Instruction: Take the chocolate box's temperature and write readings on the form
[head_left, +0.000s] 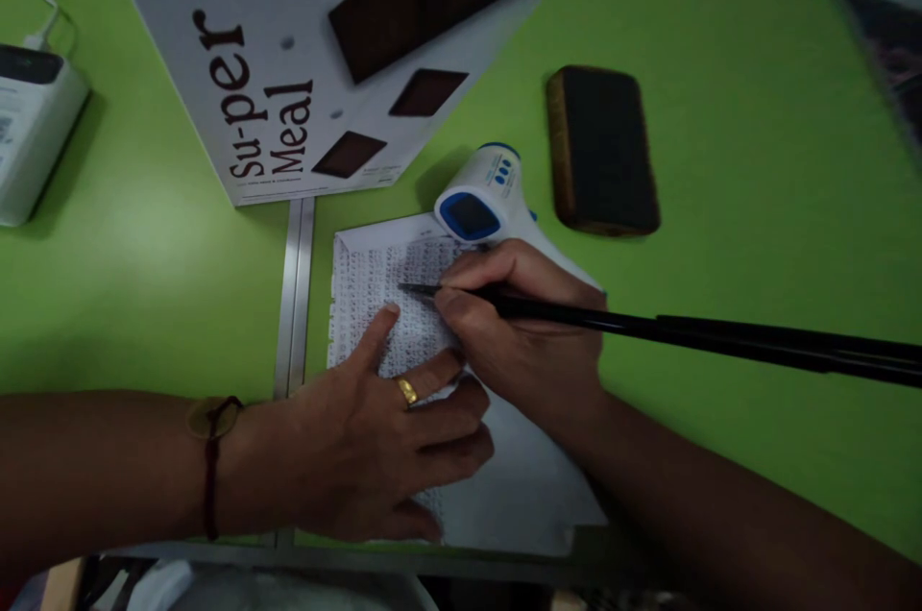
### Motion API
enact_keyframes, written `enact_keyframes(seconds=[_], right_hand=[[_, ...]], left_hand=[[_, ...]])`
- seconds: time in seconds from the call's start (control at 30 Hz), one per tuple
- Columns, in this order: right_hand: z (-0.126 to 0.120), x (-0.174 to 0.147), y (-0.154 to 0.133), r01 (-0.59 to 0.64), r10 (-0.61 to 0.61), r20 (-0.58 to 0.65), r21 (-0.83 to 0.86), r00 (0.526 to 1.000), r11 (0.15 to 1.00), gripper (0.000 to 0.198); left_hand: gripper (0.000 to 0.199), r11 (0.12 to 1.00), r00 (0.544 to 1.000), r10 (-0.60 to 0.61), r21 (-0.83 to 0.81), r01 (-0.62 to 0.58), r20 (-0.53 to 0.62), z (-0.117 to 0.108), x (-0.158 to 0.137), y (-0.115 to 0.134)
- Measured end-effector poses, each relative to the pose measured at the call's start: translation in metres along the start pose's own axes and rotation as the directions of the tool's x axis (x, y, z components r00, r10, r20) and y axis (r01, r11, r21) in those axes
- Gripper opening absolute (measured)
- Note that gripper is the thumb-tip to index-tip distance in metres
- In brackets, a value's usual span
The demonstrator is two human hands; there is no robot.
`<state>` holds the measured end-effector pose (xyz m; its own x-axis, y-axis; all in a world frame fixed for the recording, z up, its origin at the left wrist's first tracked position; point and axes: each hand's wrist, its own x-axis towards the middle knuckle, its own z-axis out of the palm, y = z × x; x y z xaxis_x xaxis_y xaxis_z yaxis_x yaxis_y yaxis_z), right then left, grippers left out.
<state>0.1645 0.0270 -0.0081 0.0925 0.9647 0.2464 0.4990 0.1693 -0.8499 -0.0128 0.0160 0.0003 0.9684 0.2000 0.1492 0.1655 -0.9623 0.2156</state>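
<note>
Near the front of the table, a sheet of paper [519, 496] covered in rows of small handwriting lies under both hands. My left hand [389, 438], with a gold ring and a cord bracelet, rests flat on it with the fingers spread. In my right hand [525, 332] a long, slim black pen [634, 322] is pinched, its tip at the written rows. The pen's far end runs out past the right edge of view. A white and blue infrared thermometer [490, 193] lies just beyond the right hand, at the paper's top corner.
A large white and brown box [266, 44] marked "Su-per Meal" stands behind the paper. To the right lies a black slab with brown sides [603, 150]. A white device [36, 131] with a cable sits at the left. A metal seam [294, 304] crosses the green table [764, 159].
</note>
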Motion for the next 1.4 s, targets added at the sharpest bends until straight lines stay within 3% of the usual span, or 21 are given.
enact_keyframes(seconds=[0.47, 0.87, 1.4], right_hand=[[-0.0021, -0.0001, -0.0014, -0.004, 0.006, 0.033, -0.055, 0.999, 0.998, 0.018], [0.0008, 0.0, -0.0019, 0.027, -0.026, -0.013, 0.037, 1.0, 0.999, 0.015], [0.0017, -0.0013, 0.0006, 0.016, -0.017, 0.08, 0.01, 0.997, 1.0, 0.014]], left_hand=[[0.061, 1.0, 1.0, -0.006, 0.011, 0.006, 0.019, -0.0002, 0.0002, 0.0005], [0.061, 1.0, 1.0, -0.005, 0.015, 0.004, 0.03, -0.0006, 0.0008, 0.0002], [0.064, 1.0, 1.0, -0.003, 0.031, 0.003, 0.002, 0.0021, 0.0003, 0.0018]])
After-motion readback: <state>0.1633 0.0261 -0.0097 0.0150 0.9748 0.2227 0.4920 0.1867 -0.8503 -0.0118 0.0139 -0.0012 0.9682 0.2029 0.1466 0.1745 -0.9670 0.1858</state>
